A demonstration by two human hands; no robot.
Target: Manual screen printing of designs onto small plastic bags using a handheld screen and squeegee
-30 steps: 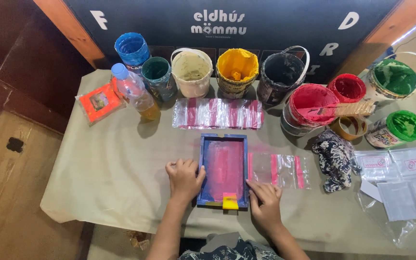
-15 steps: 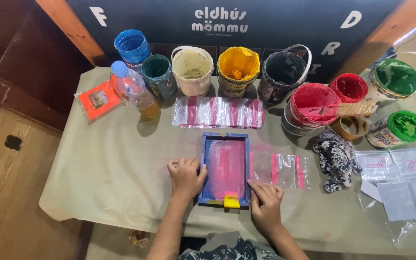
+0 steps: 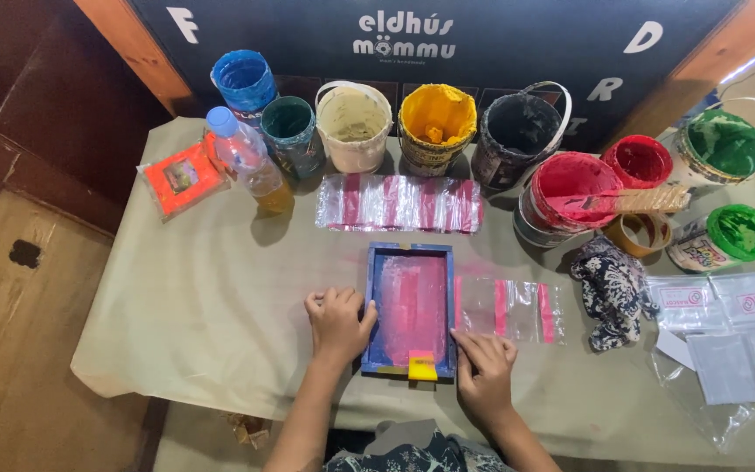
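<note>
both hands flat, fingers spread, gripping nothing: left hand (image 3: 338,322) & right hand (image 3: 483,371) press blue printing frame (image 3: 411,306) edges so it sits tight w/ yellow squeegee (image 3: 422,365) parked at near end.

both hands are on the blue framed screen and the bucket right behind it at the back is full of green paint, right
Not quite. In the head view both hands, left hand and right hand, do rest on the blue framed screen, but the bucket behind it holds yellow paint, not green.

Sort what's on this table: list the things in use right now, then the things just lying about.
In use: left hand and right hand on the blue printing frame; yellow squeegee.

Lying about: paint buckets, plastic bottle, patterned rag, orange packet.
</note>
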